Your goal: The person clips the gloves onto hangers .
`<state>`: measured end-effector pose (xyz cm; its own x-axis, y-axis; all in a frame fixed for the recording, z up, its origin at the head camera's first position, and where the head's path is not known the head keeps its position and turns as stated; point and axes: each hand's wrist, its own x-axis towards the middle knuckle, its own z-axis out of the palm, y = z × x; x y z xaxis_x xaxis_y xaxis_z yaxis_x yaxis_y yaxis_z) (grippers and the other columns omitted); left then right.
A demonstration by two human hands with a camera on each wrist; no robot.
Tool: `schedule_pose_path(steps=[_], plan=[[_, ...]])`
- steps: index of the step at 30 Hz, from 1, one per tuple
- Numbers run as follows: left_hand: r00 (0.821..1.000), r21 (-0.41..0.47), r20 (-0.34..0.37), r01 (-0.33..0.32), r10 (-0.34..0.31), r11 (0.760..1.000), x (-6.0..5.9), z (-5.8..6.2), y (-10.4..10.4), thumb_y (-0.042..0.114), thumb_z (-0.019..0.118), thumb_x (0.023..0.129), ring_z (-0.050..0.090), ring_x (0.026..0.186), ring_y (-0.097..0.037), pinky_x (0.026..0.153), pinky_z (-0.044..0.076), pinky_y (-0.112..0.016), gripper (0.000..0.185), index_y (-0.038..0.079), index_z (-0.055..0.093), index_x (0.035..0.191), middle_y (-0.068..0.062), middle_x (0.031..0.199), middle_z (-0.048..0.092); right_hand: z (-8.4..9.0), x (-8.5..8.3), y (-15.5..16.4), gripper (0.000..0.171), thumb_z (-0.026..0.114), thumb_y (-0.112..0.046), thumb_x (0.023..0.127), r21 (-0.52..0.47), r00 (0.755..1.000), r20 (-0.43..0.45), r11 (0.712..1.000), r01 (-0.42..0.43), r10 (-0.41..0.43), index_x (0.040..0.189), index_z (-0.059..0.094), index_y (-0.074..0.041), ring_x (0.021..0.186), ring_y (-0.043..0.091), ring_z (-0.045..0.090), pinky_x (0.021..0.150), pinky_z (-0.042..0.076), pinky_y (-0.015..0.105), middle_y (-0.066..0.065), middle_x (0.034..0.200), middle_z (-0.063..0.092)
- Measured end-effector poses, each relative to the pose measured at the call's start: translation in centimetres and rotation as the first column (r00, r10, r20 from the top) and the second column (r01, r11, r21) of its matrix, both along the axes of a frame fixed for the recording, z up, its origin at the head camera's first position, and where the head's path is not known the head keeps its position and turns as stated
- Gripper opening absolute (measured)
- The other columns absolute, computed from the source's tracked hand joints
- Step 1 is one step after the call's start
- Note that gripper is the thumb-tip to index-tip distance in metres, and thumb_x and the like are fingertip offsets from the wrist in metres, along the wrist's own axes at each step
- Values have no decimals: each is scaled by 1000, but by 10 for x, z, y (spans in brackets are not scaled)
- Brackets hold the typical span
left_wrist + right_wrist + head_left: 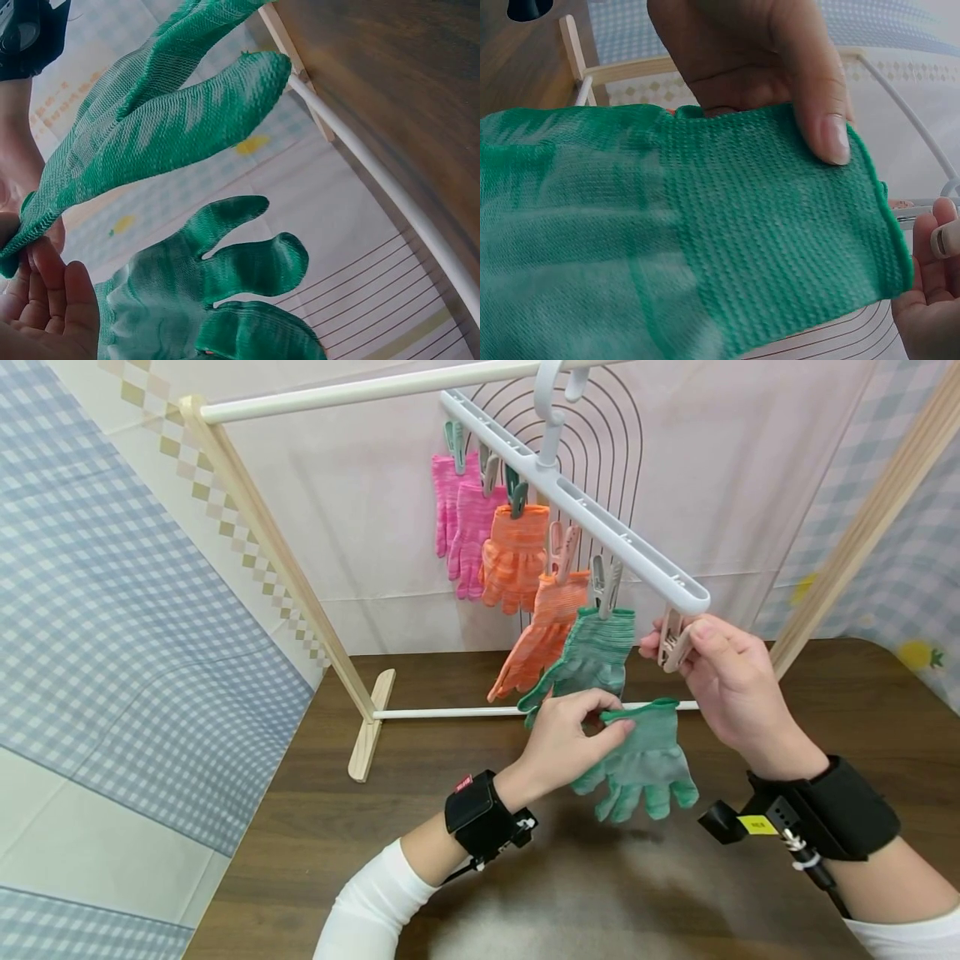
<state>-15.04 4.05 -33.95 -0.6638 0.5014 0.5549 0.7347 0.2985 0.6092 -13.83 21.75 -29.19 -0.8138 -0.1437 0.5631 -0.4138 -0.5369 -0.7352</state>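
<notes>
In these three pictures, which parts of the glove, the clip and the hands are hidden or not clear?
- Head view: the clip is mostly covered by the right hand; whether it is squeezed open cannot be told.
- Head view: the loose green glove has its cuff partly covered by the left hand.
- Right wrist view: the glove's fingers are blurred and cut off by the left edge.
- Left wrist view: the clip is out of frame.

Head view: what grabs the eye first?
The row of gloves clipped along the white clip hanger: pink gloves at the far end, then orange gloves, then a hung green glove. Below it, the left hand pinches a loose green glove by its cuff, while the right hand grips the end clip.
</notes>
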Motion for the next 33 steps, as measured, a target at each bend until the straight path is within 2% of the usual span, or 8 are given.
schedule_pose_path(steps=[3, 9, 15, 25, 28, 33], plan=[[1000, -1, -11, -8, 8, 1000, 1, 3, 2, 18, 63, 80, 48, 62, -4, 58, 36, -10, 13, 8, 62, 89, 1, 71, 59, 0, 1, 0, 27, 35, -1, 94, 10, 1000, 2, 1000, 7, -7, 105, 56, 10, 92, 24, 59, 91, 40, 29, 15, 95, 62], [1000, 14, -5, -8, 9, 1000, 1, 5, 6, 19, 63, 81, 51, 63, -8, 58, 36, -11, 14, 8, 63, 90, 0, 74, 60, 0, 2, 1, 27, 34, -2, 94, 23, 1000, -2, 1000, 17, -17, 103, 58, 9, 93, 23, 59, 91, 39, 29, 15, 95, 63], [1000, 42, -12, -11, 11, 999, 1, 5, 11, 17, 62, 81, 49, 62, -5, 57, 38, -10, 11, 9, 62, 88, 1, 75, 60, 1, 2, 1, 28, 34, -2, 94, 24, 1000, -9, 999, 23, -23, 102, 59, 8, 93, 22, 59, 90, 40, 29, 14, 95, 63], [1000, 71, -27, -6, 8, 997, 3, 8, 16, 17, 61, 82, 49, 64, -2, 59, 39, -10, 9, 9, 61, 85, 0, 76, 60, 5, 4, 1, 27, 36, -3, 94, 65, 998, 15, 996, 64, -65, 90, 63, 1, 90, 17, 61, 83, 44, 26, 9, 94, 63], [999, 82, -40, -13, 16, 997, 3, 8, 16, 17, 62, 81, 49, 64, -2, 59, 38, -9, 9, 9, 61, 84, 1, 75, 59, 7, 4, 1, 26, 37, -4, 94, 90, 995, 26, 991, 95, -98, 89, 63, -2, 89, 15, 61, 79, 45, 24, 8, 93, 63], [996, 80, -82, -30, 37, 996, 3, 9, 18, 18, 62, 81, 48, 63, -2, 57, 36, -8, 9, 10, 61, 84, 1, 74, 58, 7, 4, 1, 26, 38, -4, 93, 88, 995, 23, 992, 95, -97, 88, 63, 0, 89, 16, 61, 76, 44, 24, 8, 92, 63]])
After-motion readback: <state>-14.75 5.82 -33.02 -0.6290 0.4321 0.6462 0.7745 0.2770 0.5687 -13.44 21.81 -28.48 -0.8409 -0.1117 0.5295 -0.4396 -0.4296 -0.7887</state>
